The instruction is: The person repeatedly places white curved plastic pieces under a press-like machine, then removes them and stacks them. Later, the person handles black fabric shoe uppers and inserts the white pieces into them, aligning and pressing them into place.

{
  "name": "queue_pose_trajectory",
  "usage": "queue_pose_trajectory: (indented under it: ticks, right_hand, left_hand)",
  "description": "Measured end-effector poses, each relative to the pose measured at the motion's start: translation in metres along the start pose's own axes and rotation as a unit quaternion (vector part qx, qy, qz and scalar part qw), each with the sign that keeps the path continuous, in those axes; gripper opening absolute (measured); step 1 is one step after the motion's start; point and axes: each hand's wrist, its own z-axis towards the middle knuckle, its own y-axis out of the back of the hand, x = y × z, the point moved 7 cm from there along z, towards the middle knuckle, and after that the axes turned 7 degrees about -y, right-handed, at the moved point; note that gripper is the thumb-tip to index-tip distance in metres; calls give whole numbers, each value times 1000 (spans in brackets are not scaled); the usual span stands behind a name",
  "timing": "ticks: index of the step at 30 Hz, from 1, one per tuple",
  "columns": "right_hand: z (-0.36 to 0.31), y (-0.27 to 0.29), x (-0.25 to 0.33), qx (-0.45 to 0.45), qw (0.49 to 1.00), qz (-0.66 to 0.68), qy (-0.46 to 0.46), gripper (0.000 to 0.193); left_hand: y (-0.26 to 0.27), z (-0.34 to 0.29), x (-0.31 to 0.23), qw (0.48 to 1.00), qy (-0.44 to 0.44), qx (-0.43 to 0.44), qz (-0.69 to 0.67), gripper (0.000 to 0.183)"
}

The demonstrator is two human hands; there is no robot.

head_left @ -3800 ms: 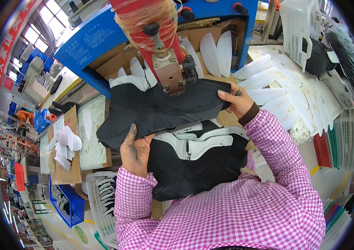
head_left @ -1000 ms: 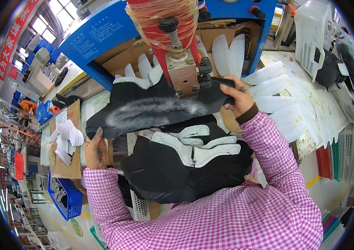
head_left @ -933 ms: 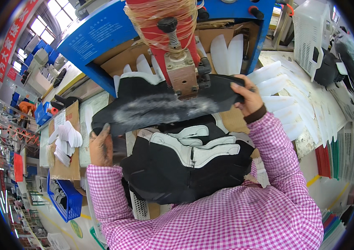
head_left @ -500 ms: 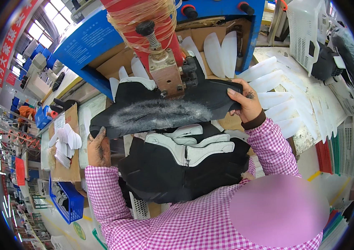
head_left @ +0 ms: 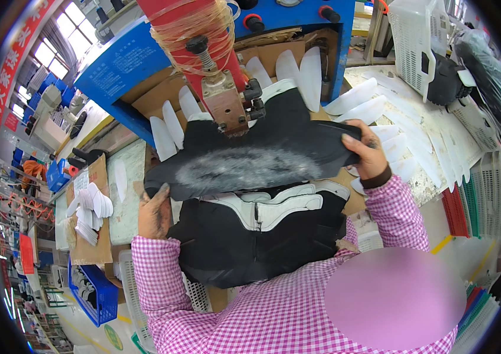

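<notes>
Between my hands is stretched a black shoe upper [head_left: 327, 144], with a whitish powdery oval patch along its near part. My left hand [head_left: 155, 213] grips its near-left corner, thumb on top. At the right end my right hand [head_left: 369, 152] pinches the edge between thumb and fingers. The far middle of the upper lies under the metal head [head_left: 227, 105] of a red machine arm [head_left: 188, 20], which hides part of it. Just nearer to me lies a pile of black uppers [head_left: 221, 253] with white collar pieces [head_left: 289, 213], partly covered by the held one.
Behind the arm stands a blue machine body [head_left: 115, 74] with white curved inserts [head_left: 309, 76] in its opening. More white inserts [head_left: 401, 127] spread over the right table. A white crate [head_left: 413, 50] stands beyond them. At left are stacked white pieces [head_left: 94, 206] and a blue basket [head_left: 106, 301].
Both hands have shifted right with the upper, which has turned slightly. More of its far side, with white-edged ends, now shows around the metal head.
</notes>
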Motion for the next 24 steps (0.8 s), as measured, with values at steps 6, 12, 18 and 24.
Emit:
queue_pose_trajectory:
  ticks: [6,12,18,24]
  right_hand:
    - [13,-36,-11,43,999,20,-23,36]
    - [-36,-19,14,75,997,-22,2,33]
    - [-102,-21,-24,182,979,-50,-82,30]
    - [-113,85,-3,-30,908,-419,8,17]
  left_hand:
    - [28,-16,-18,999,-8,-36,-28,35]
    - [21,-40,-8,999,8,12,-42,35]
    - [64,-84,8,997,62,-41,1,41]
    - [69,-87,31,996,59,-17,70,51]
